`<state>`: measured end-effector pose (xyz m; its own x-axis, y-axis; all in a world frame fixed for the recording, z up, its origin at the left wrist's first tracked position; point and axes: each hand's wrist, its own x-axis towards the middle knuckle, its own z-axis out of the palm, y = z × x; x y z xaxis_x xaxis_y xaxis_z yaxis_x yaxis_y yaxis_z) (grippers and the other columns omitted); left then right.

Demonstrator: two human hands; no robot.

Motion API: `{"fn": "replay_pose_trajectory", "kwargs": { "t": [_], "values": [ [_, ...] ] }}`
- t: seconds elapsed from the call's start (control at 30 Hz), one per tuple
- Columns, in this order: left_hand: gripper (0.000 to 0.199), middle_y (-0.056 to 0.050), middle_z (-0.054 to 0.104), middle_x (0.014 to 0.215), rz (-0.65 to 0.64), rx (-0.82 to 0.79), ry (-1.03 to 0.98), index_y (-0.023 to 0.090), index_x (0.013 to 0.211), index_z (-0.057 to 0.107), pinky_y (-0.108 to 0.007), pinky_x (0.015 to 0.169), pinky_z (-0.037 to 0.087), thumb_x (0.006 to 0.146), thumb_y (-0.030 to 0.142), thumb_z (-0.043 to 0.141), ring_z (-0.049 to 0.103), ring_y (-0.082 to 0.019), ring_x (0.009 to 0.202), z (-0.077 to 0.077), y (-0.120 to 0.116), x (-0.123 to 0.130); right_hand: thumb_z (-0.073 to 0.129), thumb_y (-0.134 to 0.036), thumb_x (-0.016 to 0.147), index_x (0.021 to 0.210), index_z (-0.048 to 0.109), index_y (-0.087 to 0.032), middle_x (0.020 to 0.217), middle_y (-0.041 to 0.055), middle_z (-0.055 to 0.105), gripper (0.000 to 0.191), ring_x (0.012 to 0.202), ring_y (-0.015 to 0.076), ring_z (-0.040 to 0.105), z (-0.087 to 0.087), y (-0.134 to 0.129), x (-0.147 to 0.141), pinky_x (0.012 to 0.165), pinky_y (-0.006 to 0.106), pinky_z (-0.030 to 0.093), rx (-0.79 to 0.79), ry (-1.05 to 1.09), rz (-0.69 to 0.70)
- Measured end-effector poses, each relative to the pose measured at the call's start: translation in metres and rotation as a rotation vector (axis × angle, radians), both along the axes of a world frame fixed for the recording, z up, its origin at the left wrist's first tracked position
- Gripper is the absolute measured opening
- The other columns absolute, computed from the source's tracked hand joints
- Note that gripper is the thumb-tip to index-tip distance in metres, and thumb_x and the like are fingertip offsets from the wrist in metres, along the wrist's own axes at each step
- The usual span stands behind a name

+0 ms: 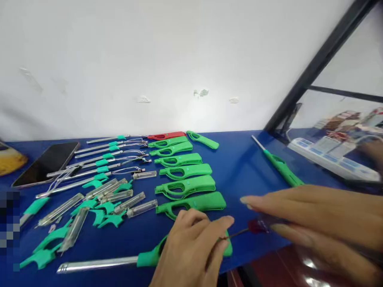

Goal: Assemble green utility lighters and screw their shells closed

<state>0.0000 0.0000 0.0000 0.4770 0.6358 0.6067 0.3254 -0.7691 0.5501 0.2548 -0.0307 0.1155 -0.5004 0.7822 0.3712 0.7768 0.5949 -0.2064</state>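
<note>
My left hand [190,249] is closed over a green long-nosed lighter [148,259] at the front edge of the table, its metal tube pointing left. Most of the lighter's handle is hidden under my fingers. My right hand [326,223], partly blurred, grips a screwdriver [257,226] by its dark red-purple handle. The thin shaft runs left to my left thumb and index finger, over the lighter's handle end. Just beyond my left hand lies an open green lighter shell [206,202], with several more green shells and a red shell [167,136] lined up behind it.
Metal tubes with wires [77,184], clear fuel tanks [142,208] and teal triggers [112,220] lie on the left. A phone [48,163] lies behind them. An assembled lighter [281,167] lies at right, before a white power strip [332,159].
</note>
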Motion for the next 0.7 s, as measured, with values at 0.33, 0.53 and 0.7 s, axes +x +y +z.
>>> {"fn": "replay_pose_trajectory", "kwargs": {
  "t": [0.33, 0.53, 0.7],
  "values": [
    [0.032, 0.004, 0.081, 0.100, -0.018, 0.020, 0.115, 0.027, 0.142, 0.065, -0.035, 0.078, 0.058, 0.112, 0.018, 0.053, 0.073, -0.018, 0.090, -0.007, 0.000, 0.011, 0.076, -0.058, 0.101, 0.136, 0.079, -0.042, 0.114, -0.0066, 0.087, 0.038, 0.085, 0.0143, 0.087, 0.008, -0.001, -0.008, 0.075, 0.011, 0.068, -0.141, 0.186, 0.076],
    [0.029, 0.001, 0.081, 0.115, 0.022, 0.090, 0.187, 0.025, 0.139, 0.066, -0.038, 0.084, 0.060, 0.112, 0.022, 0.056, 0.078, -0.019, 0.098, -0.001, -0.003, 0.001, 0.065, -0.052, 0.108, 0.126, 0.082, -0.039, 0.107, -0.0030, 0.087, 0.028, 0.079, 0.0161, 0.085, 0.011, 0.001, -0.019, 0.069, 0.018, 0.069, -0.023, 0.142, -0.021],
    [0.025, 0.000, 0.079, 0.122, 0.045, 0.174, 0.356, 0.025, 0.136, 0.066, -0.040, 0.088, 0.063, 0.114, 0.031, 0.054, 0.078, -0.021, 0.104, 0.003, -0.008, -0.020, 0.067, -0.035, 0.109, 0.116, 0.079, -0.036, 0.098, -0.0066, 0.085, 0.015, 0.076, 0.0103, 0.082, 0.016, 0.005, -0.036, 0.061, 0.013, 0.061, -0.060, 0.145, 0.032]
  ]
}}
